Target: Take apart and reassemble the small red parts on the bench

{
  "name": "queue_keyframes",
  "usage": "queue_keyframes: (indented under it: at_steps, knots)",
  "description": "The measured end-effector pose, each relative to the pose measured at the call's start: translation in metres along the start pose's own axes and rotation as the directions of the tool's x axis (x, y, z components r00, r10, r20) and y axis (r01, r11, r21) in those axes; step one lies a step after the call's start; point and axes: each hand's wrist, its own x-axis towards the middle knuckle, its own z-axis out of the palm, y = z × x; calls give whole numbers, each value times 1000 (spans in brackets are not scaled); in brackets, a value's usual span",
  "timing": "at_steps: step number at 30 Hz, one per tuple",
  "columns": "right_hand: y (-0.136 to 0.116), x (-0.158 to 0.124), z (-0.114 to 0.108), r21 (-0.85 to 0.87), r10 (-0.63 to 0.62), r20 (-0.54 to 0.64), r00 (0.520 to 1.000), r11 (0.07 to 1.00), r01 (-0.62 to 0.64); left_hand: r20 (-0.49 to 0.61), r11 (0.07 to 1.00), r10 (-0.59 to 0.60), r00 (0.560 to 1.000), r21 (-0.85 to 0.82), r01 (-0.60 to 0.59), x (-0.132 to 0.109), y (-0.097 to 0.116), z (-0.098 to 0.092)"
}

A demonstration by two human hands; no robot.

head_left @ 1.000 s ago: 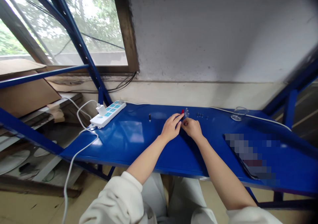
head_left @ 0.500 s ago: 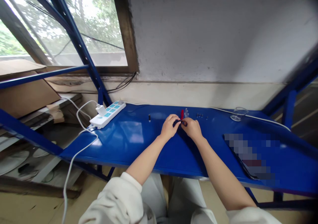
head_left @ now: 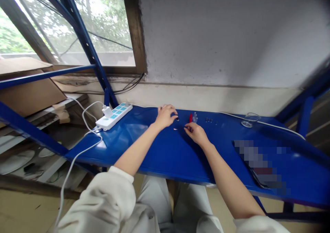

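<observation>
- The left hand [head_left: 166,116] is being held curled at a dark piece [head_left: 177,118]; grasp cannot be told.
- The right hand [head_left: 195,131], grasp also unclear, is being backed by a red object [head_left: 190,118].
- A clear container [head_left: 246,124] is being flanked by a cable [head_left: 279,127].

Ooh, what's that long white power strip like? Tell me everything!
The long, white, plastic-looking power strip has light-blue socket squares along its top. It lies slanted on the shiny blue table, at the left end. A boxy white plug with a thin white cable is pushed in near its closer end. Nobody is touching it.
</observation>
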Motion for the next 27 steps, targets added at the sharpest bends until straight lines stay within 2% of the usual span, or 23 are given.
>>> queue_keyframes:
  at_steps: [4, 7, 10, 17, 27]
  knots:
    - [2, 0, 1, -4, 14, 27, 1000, 1000, -14, 112, 992, -86, 990, 98, 75, 11, -36, -22]
    - [2, 0, 1, 0, 11, 35, 999, 1000, -11, 175, 982, -132, 976, 157, 105, 7, -56, -24]
    - [3, -1, 2, 1, 4, 38, 999, 1000, -4, 180, 973, -170, 969, 186, 136, 1, -66, -19]
    - [5, 0, 4, -3, 6, 47, 999, 1000, -6, 208, 961, -215, 954, 218, 169, -3, -73, -17]
    - [5, 0, 3, 10, 20, 55, 998, 1000, -20, 208, 970, -184, 961, 195, 143, -3, -71, -13]
